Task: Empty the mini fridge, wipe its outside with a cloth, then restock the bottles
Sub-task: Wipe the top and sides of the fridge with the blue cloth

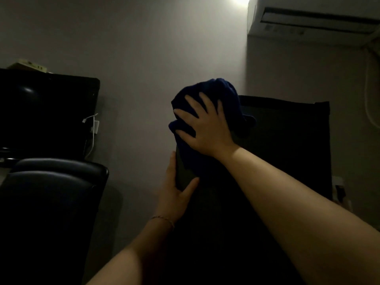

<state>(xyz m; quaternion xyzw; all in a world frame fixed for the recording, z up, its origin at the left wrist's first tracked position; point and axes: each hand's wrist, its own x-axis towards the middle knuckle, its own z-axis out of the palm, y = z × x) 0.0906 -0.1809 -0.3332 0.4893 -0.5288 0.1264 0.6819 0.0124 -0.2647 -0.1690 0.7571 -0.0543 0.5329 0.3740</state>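
Right hand (pixel 207 128) presses cloth (pixel 213 93) on mini fridge (pixel 287 140) corner edge.

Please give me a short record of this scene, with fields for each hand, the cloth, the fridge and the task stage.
right hand: spread flat on the cloth, pressing it to the fridge's top left corner
left hand: gripping the fridge's left edge
cloth: dark blue, bunched
mini fridge: dark
bottles: none visible
task stage: wiping the outside
nearby: black chair at left, air conditioner on the wall
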